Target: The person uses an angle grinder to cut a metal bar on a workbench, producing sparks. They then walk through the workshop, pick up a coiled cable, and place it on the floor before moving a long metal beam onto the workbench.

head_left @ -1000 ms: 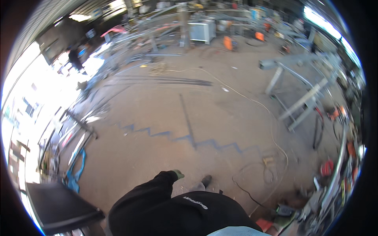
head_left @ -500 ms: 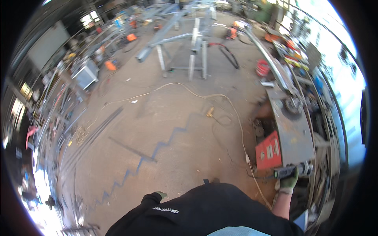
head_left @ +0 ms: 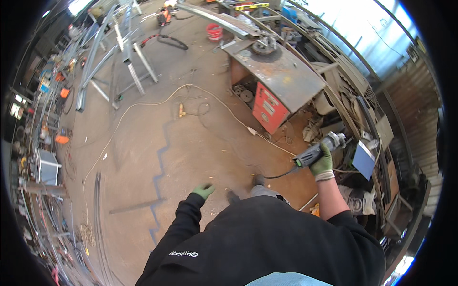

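A corded grinder (head_left: 310, 156) with a grey body and a silver metal head is in my right hand (head_left: 323, 163). The green-gloved fingers wrap round its body, and it is held off to my right beside the cluttered rack. A black cable (head_left: 281, 175) runs from its rear end toward my feet. My left hand (head_left: 205, 190), also in a green glove, hangs over the floor at my left front. Its fingers look loosely stretched, and nothing shows in them.
A metal-topped workbench (head_left: 291, 81) with a red panel (head_left: 269, 108) stands ahead on the right. A pale extension cord (head_left: 219, 100) crosses the floor, with a yellow connector (head_left: 182, 110) nearby. Steel beams rest on trestles (head_left: 143, 62) at the far left. A red bucket (head_left: 214, 32) stands beyond the bench.
My view has turned to the right, so the bench now lies further left. The grinder stays in my right hand, now further up in view. My left hand shows more fully.
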A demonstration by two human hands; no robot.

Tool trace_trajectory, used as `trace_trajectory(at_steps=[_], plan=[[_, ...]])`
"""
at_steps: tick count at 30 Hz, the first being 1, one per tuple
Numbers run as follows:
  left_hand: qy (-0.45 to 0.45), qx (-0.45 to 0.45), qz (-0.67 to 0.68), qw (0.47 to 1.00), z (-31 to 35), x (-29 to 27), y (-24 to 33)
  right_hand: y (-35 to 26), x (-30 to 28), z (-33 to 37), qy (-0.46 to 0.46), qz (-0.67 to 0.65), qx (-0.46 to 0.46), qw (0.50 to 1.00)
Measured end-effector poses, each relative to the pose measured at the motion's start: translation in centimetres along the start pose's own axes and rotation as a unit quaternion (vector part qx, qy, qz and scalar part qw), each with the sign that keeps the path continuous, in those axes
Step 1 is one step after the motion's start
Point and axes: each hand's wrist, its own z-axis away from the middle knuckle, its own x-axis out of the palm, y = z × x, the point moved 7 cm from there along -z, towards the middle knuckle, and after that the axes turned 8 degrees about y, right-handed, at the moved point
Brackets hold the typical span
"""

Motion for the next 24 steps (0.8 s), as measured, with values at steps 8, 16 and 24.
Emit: trace_trajectory(at_steps=[8,16,24], plan=[[-0.227,0.149,0.064,0.960,-0.8,13.1,29.2,-1.4,-2.1,-0.5,0.039,-0.020,0.036,0.998],[-0.289,0.149,-0.032,0.945,-2.2,30.4,43.4,-9.1,-3.4,-2.6,0.002,0.060,0.041,0.997],[-0.346,0.113,-0.001,0.931,-3.9,40.4,51.0,-19.9,-2.2,-1.1,-0.065,0.106,-0.058,0.991]])
